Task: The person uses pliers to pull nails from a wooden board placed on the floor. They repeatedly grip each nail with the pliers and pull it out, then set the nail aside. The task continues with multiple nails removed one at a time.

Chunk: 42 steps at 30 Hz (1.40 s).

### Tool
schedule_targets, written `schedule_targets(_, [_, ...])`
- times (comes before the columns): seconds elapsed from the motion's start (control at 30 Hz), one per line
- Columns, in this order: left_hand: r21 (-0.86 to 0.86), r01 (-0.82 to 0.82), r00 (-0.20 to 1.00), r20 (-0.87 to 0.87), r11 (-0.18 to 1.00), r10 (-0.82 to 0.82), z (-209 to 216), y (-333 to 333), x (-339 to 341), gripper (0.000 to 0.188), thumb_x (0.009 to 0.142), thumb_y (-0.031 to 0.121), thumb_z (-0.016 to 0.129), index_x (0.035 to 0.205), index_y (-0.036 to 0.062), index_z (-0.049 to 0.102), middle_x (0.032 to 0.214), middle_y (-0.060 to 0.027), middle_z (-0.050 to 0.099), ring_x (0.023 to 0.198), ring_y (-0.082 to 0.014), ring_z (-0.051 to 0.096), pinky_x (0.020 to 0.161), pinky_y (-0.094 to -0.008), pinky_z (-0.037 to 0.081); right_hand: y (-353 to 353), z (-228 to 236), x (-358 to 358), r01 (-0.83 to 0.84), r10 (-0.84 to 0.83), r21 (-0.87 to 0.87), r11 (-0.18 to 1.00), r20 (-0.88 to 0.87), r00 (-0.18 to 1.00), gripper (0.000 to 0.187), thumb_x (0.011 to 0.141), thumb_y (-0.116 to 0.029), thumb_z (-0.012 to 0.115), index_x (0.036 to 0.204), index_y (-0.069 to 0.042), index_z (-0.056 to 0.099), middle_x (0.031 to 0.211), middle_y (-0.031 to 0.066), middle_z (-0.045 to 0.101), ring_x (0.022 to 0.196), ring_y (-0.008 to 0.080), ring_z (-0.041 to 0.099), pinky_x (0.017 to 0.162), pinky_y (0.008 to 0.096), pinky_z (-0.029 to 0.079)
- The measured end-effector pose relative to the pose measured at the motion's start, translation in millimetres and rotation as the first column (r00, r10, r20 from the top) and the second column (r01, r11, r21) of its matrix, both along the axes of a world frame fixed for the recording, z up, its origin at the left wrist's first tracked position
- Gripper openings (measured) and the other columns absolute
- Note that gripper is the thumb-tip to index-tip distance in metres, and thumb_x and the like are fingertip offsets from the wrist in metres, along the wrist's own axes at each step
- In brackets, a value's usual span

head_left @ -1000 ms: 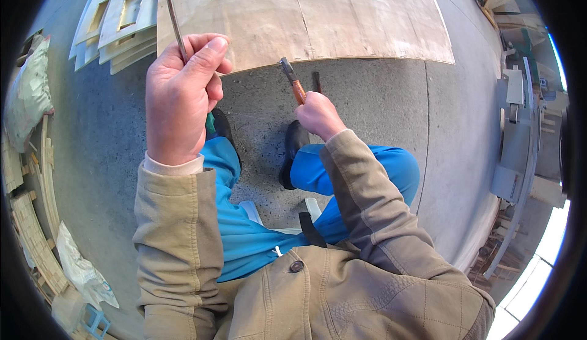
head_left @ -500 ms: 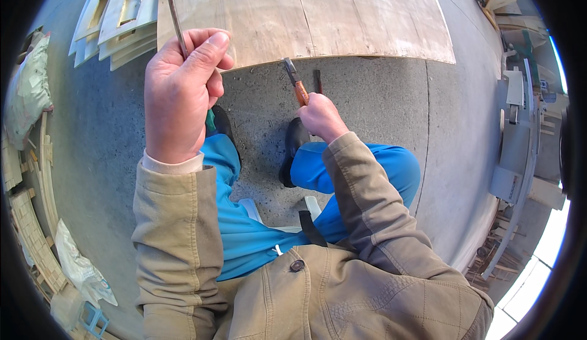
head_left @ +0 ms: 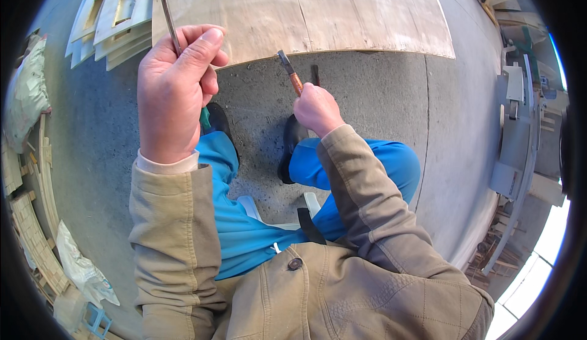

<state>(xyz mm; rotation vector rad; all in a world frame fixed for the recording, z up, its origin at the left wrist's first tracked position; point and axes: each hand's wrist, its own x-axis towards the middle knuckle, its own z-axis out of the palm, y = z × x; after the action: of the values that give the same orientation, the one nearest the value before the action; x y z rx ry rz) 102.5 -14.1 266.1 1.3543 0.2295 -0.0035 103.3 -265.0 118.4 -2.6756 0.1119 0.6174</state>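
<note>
1 rod (head_left: pixel 166 16): thin, straight, dark metal, grasped by left hand (head_left: pixel 174 92) fingers, seen over the plywood sheet's (head_left: pixel 342 16) near-left corner. 1 hand tool (head_left: pixel 286 64): dark metal head, orange-brown handle. Right hand (head_left: pixel 318 109) fingers wrapped round the handle; head by the sheet's near edge, can't tell if touching. 1 dark bar (head_left: pixel 315 75) just off that edge, 2 black shoes (head_left: pixel 221 129) below.

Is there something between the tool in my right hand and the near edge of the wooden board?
Nothing visible does. In this view, the tool in the right hand reaches the near edge of the wooden board; whether they touch, I cannot tell.
</note>
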Motion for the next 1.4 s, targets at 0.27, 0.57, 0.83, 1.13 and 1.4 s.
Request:
schedule_targets(0.27, [-0.021,-0.025,1.000,0.012,0.999,0.025,1.1,-2.8,1.3,0.016,0.102,0.022,0.074,0.102,0.0059,0.073,0.082,-0.0002,0.071,0.059,-0.0001,0.052,0.050,-0.0170,0.037,-9.7,-14.1,10.3,0.279,-0.182,0.352,0.894,-0.282,0.942,0.018,0.103,-0.018,0.065,0.097,-0.001,0.064,0.080,0.0085,0.067,0.065,0.0198,0.065,0.063,0.0360,0.053])
schedule_targets(0.57, [-0.012,-0.009,1.000,0.024,1.000,0.009,-0.4,-3.5,2.3,0.016,0.102,0.022,0.074,0.103,0.0057,0.073,0.083,0.0000,0.070,0.059,-0.0005,0.051,0.050,-0.0170,0.035,-25.3,-13.4,8.5,0.548,-0.144,0.636,0.542,-0.573,0.807,0.018,0.108,-0.021,0.060,0.110,-0.003,0.063,0.080,0.0034,0.065,0.063,0.0117,0.062,0.049,0.0246,0.040])
schedule_targets(0.83, [-0.006,-0.015,1.000,-0.016,1.000,0.015,-0.6,-7.6,4.0,0.016,0.102,0.021,0.073,0.105,0.0056,0.073,0.083,0.0004,0.070,0.059,-0.0002,0.051,0.049,-0.0172,0.035,-31.6,-15.3,5.0,0.600,-0.108,0.699,0.390,-0.612,0.783,0.018,0.107,-0.021,0.061,0.116,-0.005,0.062,0.088,0.0049,0.069,0.068,0.0136,0.065,0.051,0.0255,0.040])
schedule_targets(1.13, [0.002,-0.011,1.000,-0.024,1.000,0.011,0.9,-10.8,3.7,0.016,0.102,0.021,0.074,0.104,0.0060,0.073,0.083,0.0007,0.070,0.060,-0.0003,0.052,0.049,-0.0173,0.035,-22.0,-17.1,-1.2,0.445,-0.225,0.523,0.727,-0.431,0.874,0.021,0.105,-0.016,0.064,0.120,-0.003,0.061,0.096,0.0053,0.065,0.079,0.0130,0.066,0.057,0.0303,0.057])
schedule_targets(1.4, [-0.011,-0.022,0.999,-0.028,1.000,0.021,-1.5,-6.8,5.1,0.015,0.101,0.021,0.074,0.102,0.0066,0.073,0.082,0.0007,0.069,0.058,-0.0005,0.052,0.048,-0.0178,0.036,-18.9,-30.8,-7.6,0.363,-0.191,0.482,0.798,-0.370,0.909,0.025,0.100,-0.017,0.069,0.118,-0.002,0.061,0.093,0.0045,0.065,0.077,0.0130,0.065,0.057,0.0306,0.054])
